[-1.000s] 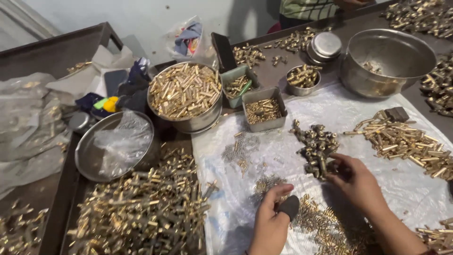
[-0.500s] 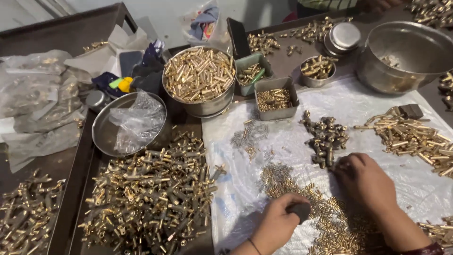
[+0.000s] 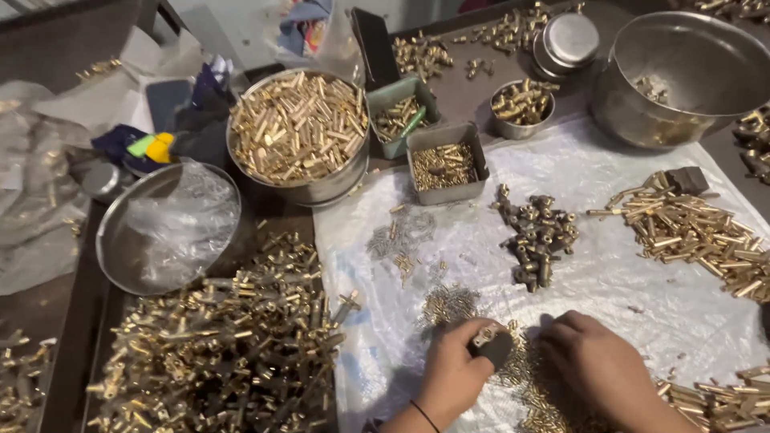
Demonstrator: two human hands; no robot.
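Observation:
My left hand [image 3: 451, 373] is closed around a small dark block [image 3: 492, 345] at the near edge of a white plastic sheet [image 3: 609, 273]. Beside it, my right hand [image 3: 597, 369] rests palm down with curled fingers on a spread of tiny brass pieces [image 3: 529, 385]; whether it holds one is hidden. Just beyond the hands lies a heap of dull brass fittings [image 3: 539, 236]. Long brass pins [image 3: 690, 232] are piled to the right.
A large pile of brass fittings [image 3: 216, 353] fills the left. Behind it stand a steel dish lined with clear plastic [image 3: 164, 228] and a steel pot of brass tubes [image 3: 298, 132]. Two small grey trays [image 3: 445, 164], a small bowl [image 3: 521, 104] and a big steel bowl [image 3: 682, 72] stand at the back.
The view has tilted and shifted, so the table appears lower and further right. Both hands have come closer together near the bottom edge, the left still gripping the dark block.

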